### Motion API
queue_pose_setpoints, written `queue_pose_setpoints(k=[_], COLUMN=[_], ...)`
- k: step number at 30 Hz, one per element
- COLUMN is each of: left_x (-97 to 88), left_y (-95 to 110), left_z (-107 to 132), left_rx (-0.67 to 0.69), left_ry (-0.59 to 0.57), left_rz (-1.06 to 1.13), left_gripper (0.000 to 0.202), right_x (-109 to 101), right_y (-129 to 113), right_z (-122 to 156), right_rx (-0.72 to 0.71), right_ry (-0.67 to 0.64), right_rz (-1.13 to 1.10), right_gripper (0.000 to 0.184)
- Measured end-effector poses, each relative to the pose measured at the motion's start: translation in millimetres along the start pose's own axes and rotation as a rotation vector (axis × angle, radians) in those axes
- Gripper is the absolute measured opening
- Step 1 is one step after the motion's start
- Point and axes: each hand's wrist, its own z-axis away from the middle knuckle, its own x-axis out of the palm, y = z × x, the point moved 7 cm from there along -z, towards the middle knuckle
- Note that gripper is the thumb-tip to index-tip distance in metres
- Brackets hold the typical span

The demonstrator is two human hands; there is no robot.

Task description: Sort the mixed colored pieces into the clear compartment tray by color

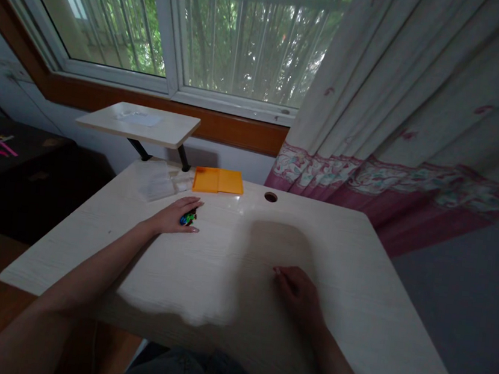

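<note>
My left hand (176, 214) rests on the white desk with its thumb and fingers apart. In the gap between them, close to the palm, lies a small shiny blue-and-green object (188, 218) with some dark brown on it. Its kind is too small to make out, and the hand does not look closed on it. My right hand (297, 293) is curled into a loose fist over the right half of the desk. Nothing shows in its fingers.
An orange tray-like case (218, 181) lies open at the desk's back edge, beside clear plastic packaging (155, 181). A small raised shelf (165, 131) stands at the back left. The desk has a round cable hole (270, 197). A curtain (357, 127) hangs behind.
</note>
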Motion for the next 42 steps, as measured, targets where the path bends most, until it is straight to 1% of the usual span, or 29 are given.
queue_pose_setpoints(k=[3,5,6,8,10,12,15,18,23,25,27,30,32,33,35,37,39,40,42], left_x=[3.7,4.7,5.4,8.0,12.1,16.0,24.9,35.5,50.1,52.6,52.5,45.6,35.9,29.9,17.2,4.1,-5.0,-5.5,-1.2], left_y=[0,5,11,30,55,80,115,143,179,188,192,190,180,171,147,113,78,62,38], left_z=[-2,-1,0,3,6,6,1,-9,-25,-27,-28,-26,-25,-25,-24,-21,-15,-12,-5], left_rx=[0.014,0.036,0.054,0.113,0.18,0.229,0.302,0.373,0.481,0.509,0.518,0.486,0.423,0.378,0.25,0.095,-0.059,-0.12,-0.223], left_ry=[-0.008,-0.003,-0.007,-0.036,-0.078,-0.091,-0.112,-0.137,-0.163,-0.161,-0.153,-0.13,-0.094,-0.069,-0.004,0.103,0.204,0.215,0.191], left_rz=[0.014,0.025,0.034,0.055,0.081,0.102,0.148,0.19,0.23,0.24,0.236,0.198,0.169,0.161,0.15,0.114,0.054,0.024,-0.037], left_gripper=[0.081,0.075,0.072,0.068,0.066,0.065,0.066,0.066,0.062,0.057,0.053,0.052,0.052,0.051,0.046,0.043,0.045,0.049,0.055], right_x=[1,1,1,1,1,0,0,0,-1,-2,-2,-1,0,0,0,0,0,1,1], right_y=[-1,-2,-3,-4,-6,-7,-7,-7,-10,-10,-9,-5,-4,-4,-4,-5,-5,-5,-5], right_z=[1,1,0,-1,-1,-2,-2,-1,-2,-2,-2,-1,-1,-1,-1,-1,-1,0,0], right_rx=[-0.007,-0.014,-0.016,-0.018,-0.024,-0.028,-0.027,-0.02,-0.021,-0.028,-0.036,-0.036,-0.035,-0.039,-0.042,-0.04,-0.041,-0.043,-0.049], right_ry=[-0.027,-0.036,-0.04,-0.051,-0.06,-0.057,-0.057,-0.062,-0.072,-0.074,-0.075,-0.076,-0.084,-0.089,-0.093,-0.096,-0.1,-0.101,-0.098], right_rz=[0.02,0.024,0.025,0.024,0.018,0.012,0.008,0.009,0.027,0.033,0.03,0.024,0.023,0.021,0.019,0.02,0.018,0.015,0.009], right_gripper=[0.03,0.031,0.031,0.031,0.032,0.032,0.032,0.032,0.033,0.034,0.034,0.034,0.034,0.034,0.034,0.034,0.034,0.034,0.034])
